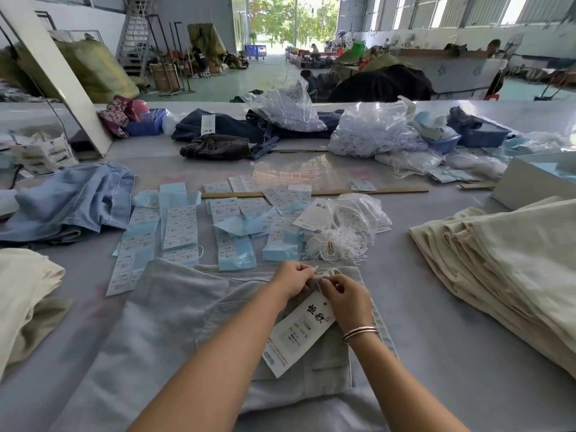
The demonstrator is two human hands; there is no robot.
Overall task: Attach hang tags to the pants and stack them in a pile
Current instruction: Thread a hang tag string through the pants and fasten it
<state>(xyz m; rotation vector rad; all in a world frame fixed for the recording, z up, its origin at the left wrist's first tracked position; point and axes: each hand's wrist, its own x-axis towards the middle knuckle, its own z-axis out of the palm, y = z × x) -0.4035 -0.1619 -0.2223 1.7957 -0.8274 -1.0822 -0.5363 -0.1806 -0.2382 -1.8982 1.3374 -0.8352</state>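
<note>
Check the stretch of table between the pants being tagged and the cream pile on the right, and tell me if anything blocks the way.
Nothing visible does. Bare table separates the pale pants from the cream pile. Both hands, left hand and right hand, pinch the tag's string at the waistband, the hang tag lying on the pants.

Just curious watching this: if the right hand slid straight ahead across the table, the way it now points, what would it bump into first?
Probably the bundle of white strings, just beyond the pants' waistband. The right hand points up-table toward it, though depth is hard to judge.
</note>
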